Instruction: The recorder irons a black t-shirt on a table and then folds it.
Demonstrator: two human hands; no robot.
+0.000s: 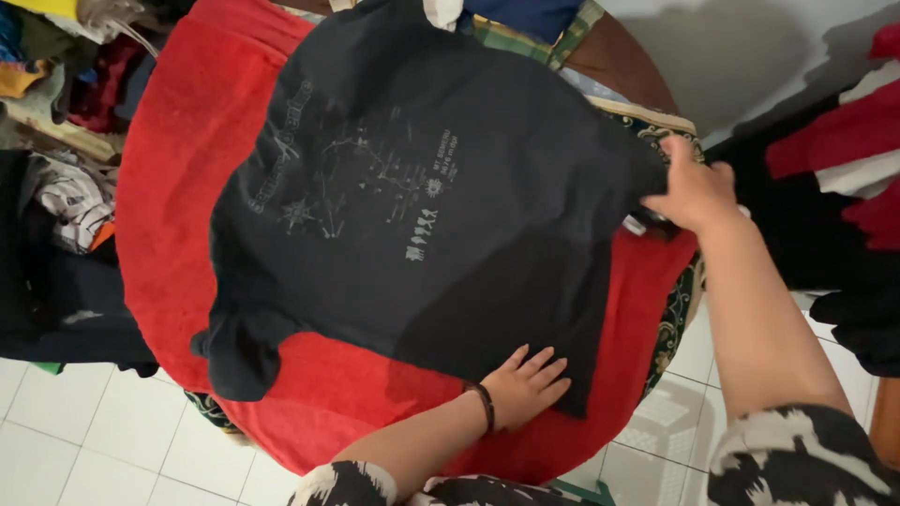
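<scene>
A dark navy T-shirt with a pale printed design lies spread flat on a red cloth that covers a round table. My left hand, with a dark band at the wrist, rests flat with fingers apart on the shirt's near hem. My right hand reaches to the far right edge of the shirt and pinches its fabric there. One short sleeve hangs over the red cloth at the lower left.
Piles of mixed clothes lie at the left. Red, white and black garments are stacked at the right. A checked cloth shows beyond the shirt. White floor tiles lie below the table. A patterned cloth edge hangs under the red cloth.
</scene>
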